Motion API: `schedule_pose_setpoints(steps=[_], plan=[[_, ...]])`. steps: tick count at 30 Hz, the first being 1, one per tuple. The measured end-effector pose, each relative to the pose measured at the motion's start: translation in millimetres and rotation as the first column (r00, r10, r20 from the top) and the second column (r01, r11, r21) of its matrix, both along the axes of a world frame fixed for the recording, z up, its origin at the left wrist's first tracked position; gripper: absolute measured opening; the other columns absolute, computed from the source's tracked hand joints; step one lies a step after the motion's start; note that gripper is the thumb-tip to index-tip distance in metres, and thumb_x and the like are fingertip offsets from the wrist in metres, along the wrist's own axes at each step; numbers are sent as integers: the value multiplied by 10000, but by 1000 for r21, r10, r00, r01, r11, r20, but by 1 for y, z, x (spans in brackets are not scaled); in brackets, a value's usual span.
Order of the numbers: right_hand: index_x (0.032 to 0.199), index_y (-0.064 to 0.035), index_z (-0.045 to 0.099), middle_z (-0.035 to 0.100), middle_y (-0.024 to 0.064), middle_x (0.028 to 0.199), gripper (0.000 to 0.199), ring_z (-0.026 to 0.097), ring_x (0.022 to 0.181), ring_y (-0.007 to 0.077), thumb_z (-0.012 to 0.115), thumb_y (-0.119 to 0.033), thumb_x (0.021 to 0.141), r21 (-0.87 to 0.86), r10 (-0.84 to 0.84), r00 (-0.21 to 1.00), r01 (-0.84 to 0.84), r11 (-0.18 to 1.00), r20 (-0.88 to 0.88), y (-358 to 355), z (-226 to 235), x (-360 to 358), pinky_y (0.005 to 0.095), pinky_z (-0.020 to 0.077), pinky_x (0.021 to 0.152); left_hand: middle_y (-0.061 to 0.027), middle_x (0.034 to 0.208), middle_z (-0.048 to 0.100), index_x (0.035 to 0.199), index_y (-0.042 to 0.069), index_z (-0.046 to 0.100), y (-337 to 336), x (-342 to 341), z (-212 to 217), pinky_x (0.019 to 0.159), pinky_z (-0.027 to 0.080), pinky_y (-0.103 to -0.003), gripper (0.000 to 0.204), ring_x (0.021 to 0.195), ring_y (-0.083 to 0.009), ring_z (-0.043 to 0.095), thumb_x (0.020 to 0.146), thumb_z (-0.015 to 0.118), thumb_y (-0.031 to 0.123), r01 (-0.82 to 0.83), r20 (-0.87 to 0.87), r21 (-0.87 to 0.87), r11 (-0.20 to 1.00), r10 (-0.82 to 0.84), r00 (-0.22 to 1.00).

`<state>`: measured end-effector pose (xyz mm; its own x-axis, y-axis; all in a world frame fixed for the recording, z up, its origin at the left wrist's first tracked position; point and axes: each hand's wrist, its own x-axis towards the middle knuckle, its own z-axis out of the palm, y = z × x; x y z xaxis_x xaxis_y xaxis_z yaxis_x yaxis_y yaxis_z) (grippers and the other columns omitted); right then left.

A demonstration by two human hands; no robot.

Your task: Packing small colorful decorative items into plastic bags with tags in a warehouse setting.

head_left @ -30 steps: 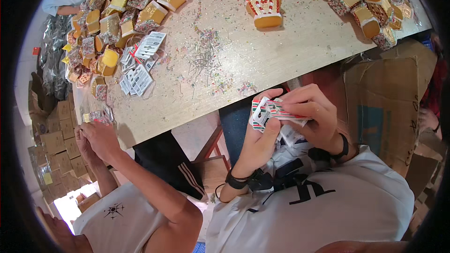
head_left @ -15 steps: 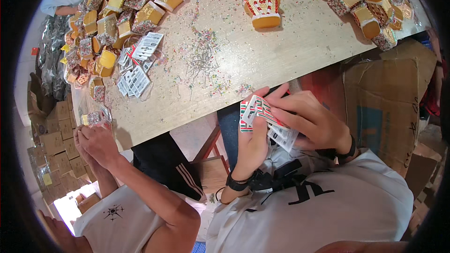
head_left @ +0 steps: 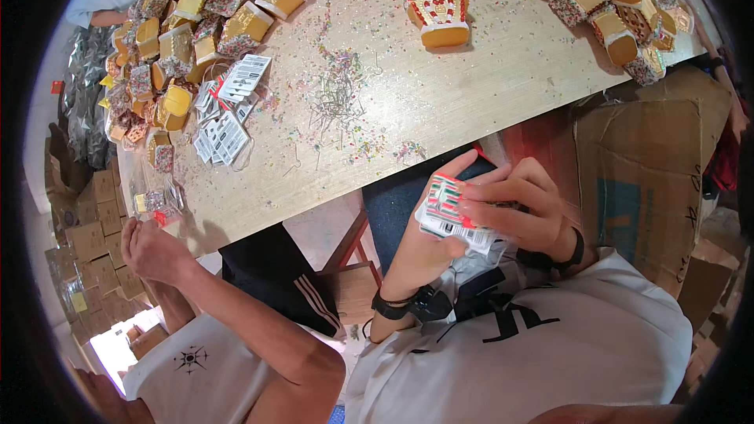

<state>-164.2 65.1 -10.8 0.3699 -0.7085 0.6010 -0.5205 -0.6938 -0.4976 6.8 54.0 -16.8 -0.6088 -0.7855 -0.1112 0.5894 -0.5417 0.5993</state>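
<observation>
Beside the tabletop, I log left hand and right hand, fingers gripping several flat, striped cards; one gabled house beyond.

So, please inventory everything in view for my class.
Striped tags: several, red-green-white, held near centre
Piled house ornaments: many, golden and speckled, upper left, upper right
Single house ornament: one, golden, red and white, far middle
White tags: several, white, table's left
Wires: many, silvery, table's middle
Specks: countless, multicoloured, across table
Table: one, pale, centre to top
Carton: one, brown, right
Boxes: many, brown, far left
Stool: one, brown, lower middle
Nearby co-worker: one, white top, lower left
Left fingers: several, bare, on striped tags
Right fingers: several, bare, on striped tags
</observation>
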Motion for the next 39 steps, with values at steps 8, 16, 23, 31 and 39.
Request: schedule_pose_setpoints(steps=[8, 16, 23, 31, 39], plan=[[1021, -9, 649, 575, 81, 905, 348, 532, 721, 213, 747, -80, 694, 132, 146, 989, -148, 980, 31, 6, -11, -4, 292, 452, 621, -188, 1006, 642, 1089, 8, 458, -2, 5, 4, 848, 468, -296, 331, 981, -184, 582, 1021, 286, 282, -177, 367, 119, 977, 122, 922], [1019, -60, 637, 561, 42, 916, 442, 505, 848, 231, 780, -263, 653, 165, 85, 990, -102, 981, 108, 12, -5, 14, 328, 402, 738, -115, 871, 612, 1112, 54, 469, -4, -1, -5, 943, 451, -419, 349, 1035, -312, 599, 988, 334, 351, -299, 69, 128, 946, 293, 954], [993, -95, 642, 571, 14, 926, 401, 500, 908, 219, 751, -253, 640, 66, -38, 998, 34, 997, 60, 15, -20, 21, 346, 389, 772, -97, 1097, 585, 1161, 65, 462, 6, -4, -7, 1066, 339, -506, 263, 1208, -343, 486, 951, 464, 224, -333, -5, 327, 884, 354, 935], [902, -108, 673, 578, -28, 846, 289, 503, 837, 183, 693, -119, 615, -86, -143, 990, 142, 986, -8, 14, -29, 18, 315, 377, 718, -85, 1044, 613, 1054, 24, 542, 10, -17, -3, 1074, 337, -447, 258, 1214, -323, 470, 936, 524, 253, -241, -147, 665, 707, 440, 886], [1074, -88, 627, 565, -6, 886, 447, 483, 828, 196, 719, -189, 648, 136, -7, 998, -1, 991, 58, 9, -27, 36, 321, 361, 714, -94, 992, 577, 856, 52, 508, 3, -14, -22, 1080, 327, -376, 324, 1251, -237, 438, 954, 481, 360, -329, -32, 681, 654, 475, 879]])
